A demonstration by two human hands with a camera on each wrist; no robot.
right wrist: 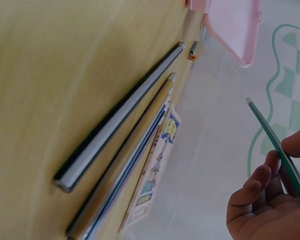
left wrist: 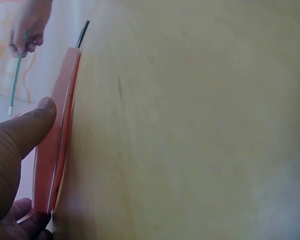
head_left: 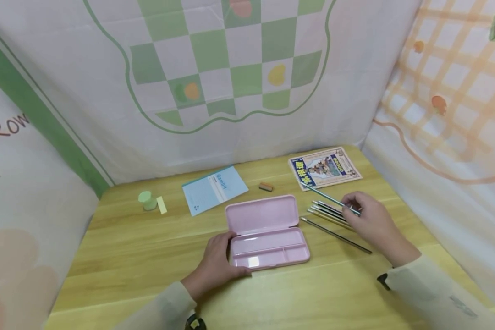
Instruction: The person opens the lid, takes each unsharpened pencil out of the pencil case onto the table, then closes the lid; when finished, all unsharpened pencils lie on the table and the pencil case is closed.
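Observation:
An open pink pencil case (head_left: 261, 214) lies on the wooden table, its lid folded back and its compartments bare. My left hand (head_left: 217, 260) holds the case by its left end, thumb along the front side and fingers round the back corner. My right hand (head_left: 369, 219) pinches a green pencil (head_left: 326, 196) between thumb and fingers, raised above the table. Under it lie several pencils (head_left: 327, 213) side by side, partly hidden by the hand. One dark striped pencil (right wrist: 122, 115) rests apart from them, nearer to me.
A blue notebook (head_left: 204, 195) and a small orange-and-dark eraser (head_left: 266, 187) lie behind the case. At back right is a printed booklet (head_left: 342, 167). On the left stand a green round object (head_left: 148, 201) and a pale yellow strip (head_left: 162, 205). Printed cloth walls enclose the table.

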